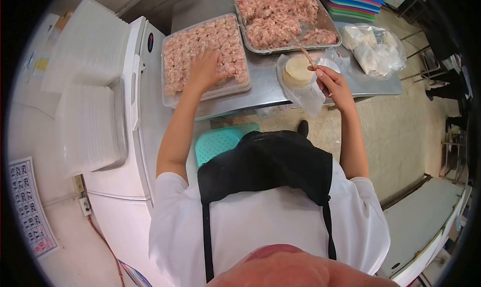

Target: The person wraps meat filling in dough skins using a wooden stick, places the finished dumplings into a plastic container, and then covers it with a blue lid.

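My left hand (204, 69) reaches over a tray filled with rows of open-topped meat dumplings (183, 51). Its fingers curl down around a dumpling in the right part of the tray, mostly hidden under the hand. In my right hand (333, 85) is a thin, stick-like spatula (307, 57), gripped at its near end. The spatula's far end points at the ground meat (273, 29) heaped in a large metal tray (288, 49). Between my hands, a stack of round, pale wrappers (297, 72) sits on a plastic bag (311, 97) at the table's near edge.
A plastic bag of pale contents (376, 49) lies on the right of the steel table (260, 89). Behind it are stacked coloured trays (350, 1). A white freezer (117, 186) stands left, with stacked white containers (90, 126). Below the table is a turquoise stool (220, 141).
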A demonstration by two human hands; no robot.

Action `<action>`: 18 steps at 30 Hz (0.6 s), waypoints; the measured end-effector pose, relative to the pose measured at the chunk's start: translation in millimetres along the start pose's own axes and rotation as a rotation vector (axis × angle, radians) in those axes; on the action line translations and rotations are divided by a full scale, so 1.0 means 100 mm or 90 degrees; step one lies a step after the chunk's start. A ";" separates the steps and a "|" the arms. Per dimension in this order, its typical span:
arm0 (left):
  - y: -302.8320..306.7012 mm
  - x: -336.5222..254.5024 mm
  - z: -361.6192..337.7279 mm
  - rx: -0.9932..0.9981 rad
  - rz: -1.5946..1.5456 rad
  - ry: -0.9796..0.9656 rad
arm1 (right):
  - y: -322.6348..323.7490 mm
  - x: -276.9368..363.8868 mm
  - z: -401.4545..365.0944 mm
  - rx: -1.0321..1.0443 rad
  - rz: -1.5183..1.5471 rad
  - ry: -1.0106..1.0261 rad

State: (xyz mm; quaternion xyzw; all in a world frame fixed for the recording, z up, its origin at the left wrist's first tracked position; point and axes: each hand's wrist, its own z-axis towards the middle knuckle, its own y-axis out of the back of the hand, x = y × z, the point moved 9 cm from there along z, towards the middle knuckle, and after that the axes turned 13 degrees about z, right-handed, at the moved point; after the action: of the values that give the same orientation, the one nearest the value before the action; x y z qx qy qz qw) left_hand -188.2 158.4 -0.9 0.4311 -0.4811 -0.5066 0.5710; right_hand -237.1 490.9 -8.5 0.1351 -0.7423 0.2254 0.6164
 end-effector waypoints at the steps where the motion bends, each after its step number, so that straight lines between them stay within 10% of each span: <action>1: -0.04 0.02 0.00 0.016 -0.004 0.007 | 0.05 -0.01 0.02 0.002 0.003 -0.004; 11: 0.04 0.17 0.04 0.094 -0.178 0.022 | 0.45 -0.06 0.38 0.046 0.012 -0.030; 14: 0.50 0.39 -0.16 -0.089 -0.334 0.235 | 0.60 -0.05 0.57 0.055 0.008 -0.032; 18: 0.23 0.32 -0.56 -0.020 -0.481 0.366 | 0.78 0.01 0.81 0.090 0.004 -0.044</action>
State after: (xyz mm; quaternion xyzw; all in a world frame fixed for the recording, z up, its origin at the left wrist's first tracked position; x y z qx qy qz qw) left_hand -128.4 129.3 15.7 0.6898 -0.1053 -0.5461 0.4636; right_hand -343.7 517.1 -32.3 0.1840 -0.7459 0.2742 0.5785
